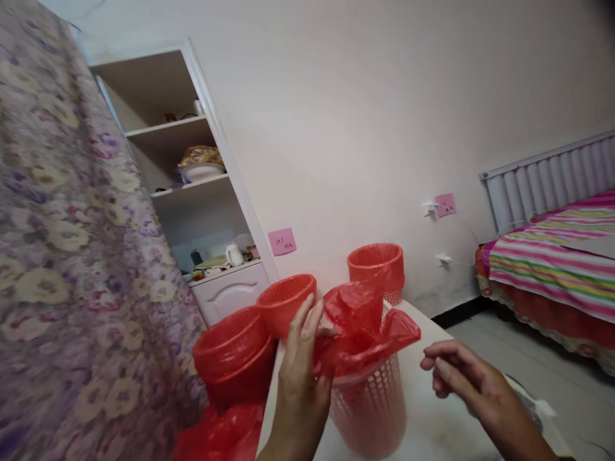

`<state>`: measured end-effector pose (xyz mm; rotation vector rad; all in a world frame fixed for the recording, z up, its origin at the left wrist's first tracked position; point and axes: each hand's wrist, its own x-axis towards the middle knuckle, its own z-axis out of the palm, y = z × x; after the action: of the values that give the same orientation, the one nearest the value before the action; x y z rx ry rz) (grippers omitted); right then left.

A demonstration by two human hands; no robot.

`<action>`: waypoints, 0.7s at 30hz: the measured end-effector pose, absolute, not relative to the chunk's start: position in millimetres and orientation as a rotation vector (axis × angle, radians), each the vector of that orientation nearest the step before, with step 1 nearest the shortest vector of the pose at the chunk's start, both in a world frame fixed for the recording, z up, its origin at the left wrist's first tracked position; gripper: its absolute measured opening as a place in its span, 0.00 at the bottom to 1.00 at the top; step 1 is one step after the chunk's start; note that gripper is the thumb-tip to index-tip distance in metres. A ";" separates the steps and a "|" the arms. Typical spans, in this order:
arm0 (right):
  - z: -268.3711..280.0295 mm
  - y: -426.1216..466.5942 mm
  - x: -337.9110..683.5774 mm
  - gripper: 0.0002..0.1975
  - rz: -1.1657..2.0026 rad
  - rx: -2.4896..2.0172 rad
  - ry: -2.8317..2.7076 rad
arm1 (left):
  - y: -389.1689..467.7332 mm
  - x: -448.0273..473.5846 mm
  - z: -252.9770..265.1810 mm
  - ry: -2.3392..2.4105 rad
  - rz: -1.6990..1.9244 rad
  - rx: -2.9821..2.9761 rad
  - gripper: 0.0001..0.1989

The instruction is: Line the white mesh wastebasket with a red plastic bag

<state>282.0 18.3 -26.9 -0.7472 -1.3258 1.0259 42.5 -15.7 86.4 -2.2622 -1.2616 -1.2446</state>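
Observation:
A pale plastic basket (372, 410) with holes in its wall stands on the white table, a red plastic bag (355, 314) draped loosely over its rim. My left hand (305, 365) is at the bag's left side, fingers stretched upward and thumb against the red film; its lower fingers are partly hidden. To the right of the basket hovers my right hand (466, 374), apart from the bag, with loosely bent fingers and nothing visible in them. The bag's far edge stands up crumpled, and its right corner sticks out past the rim.
Red-lined baskets stand behind (377, 266) and to the left (288, 298), near a stacked-looking red pair (233, 352). More red plastic film (221, 435) lies lower left. A floral curtain (86, 256), shelves (177, 131) and a bed (552, 256) surround the white table (427, 416).

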 end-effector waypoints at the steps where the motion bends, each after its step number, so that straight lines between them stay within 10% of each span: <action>1: -21.0 17.2 284.6 0.14 1.021 -0.735 -1.327 | -19.9 42.2 84.1 -1.195 -1.175 -2.252 0.34; 7: 15.8 10.3 295.5 0.21 0.908 -0.730 -1.290 | -28.2 42.1 64.0 -0.836 -0.881 -2.310 0.07; 14: 55.3 -6.5 277.7 0.29 0.369 -0.781 -1.709 | -23.6 62.0 55.0 -0.500 -0.887 -2.322 0.13; 21: 4.0 27.2 286.9 0.07 0.604 -0.944 -1.622 | -37.3 36.5 38.7 -0.543 -0.752 -2.158 0.14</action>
<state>286.9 27.2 4.0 -0.9437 -1.6216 0.6036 36.5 -37.3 38.7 -2.1575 -0.5428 -0.7522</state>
